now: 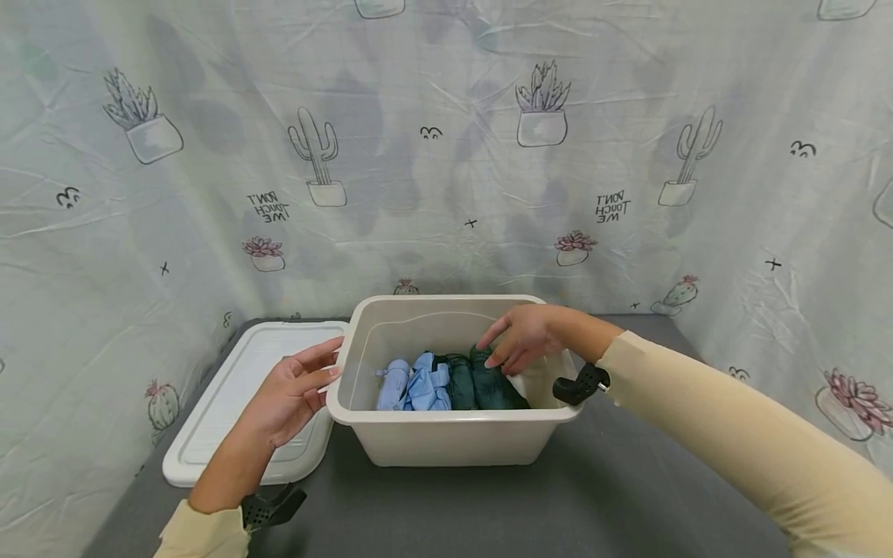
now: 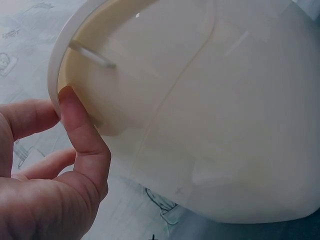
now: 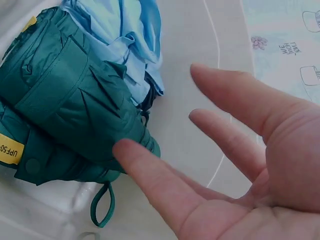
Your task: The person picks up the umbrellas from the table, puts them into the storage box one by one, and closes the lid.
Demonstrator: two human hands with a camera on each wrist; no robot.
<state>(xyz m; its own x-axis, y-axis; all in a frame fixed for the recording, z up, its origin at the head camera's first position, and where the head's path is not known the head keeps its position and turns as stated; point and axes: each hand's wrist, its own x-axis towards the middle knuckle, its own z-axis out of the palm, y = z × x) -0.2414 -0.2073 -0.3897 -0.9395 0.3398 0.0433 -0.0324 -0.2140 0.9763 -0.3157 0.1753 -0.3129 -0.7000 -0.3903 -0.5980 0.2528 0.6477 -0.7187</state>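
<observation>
A cream plastic storage bin [image 1: 453, 438] stands in front of me, with folded umbrellas lying side by side in it. Two are dark green umbrellas [image 1: 497, 384] with yellow tags; to their left are a loosely folded light blue umbrella [image 1: 428, 384] and a slimmer blue umbrella [image 1: 394, 384]. My left hand [image 1: 296, 391] pinches the bin's left rim [image 2: 57, 55] between thumb and finger. Inside the bin's right side, my right hand [image 1: 526, 339] hovers with fingers spread, one fingertip [image 3: 122, 150] right at the end of a green umbrella [image 3: 75, 95].
A white lid [image 1: 230, 411] lies on the grey table [image 1: 628, 496] to the left, partly behind the bin and my left forearm. Behind and at the sides hangs a pale curtain [image 1: 446, 178] printed with cacti. Both wrists wear black bands [image 1: 582, 384].
</observation>
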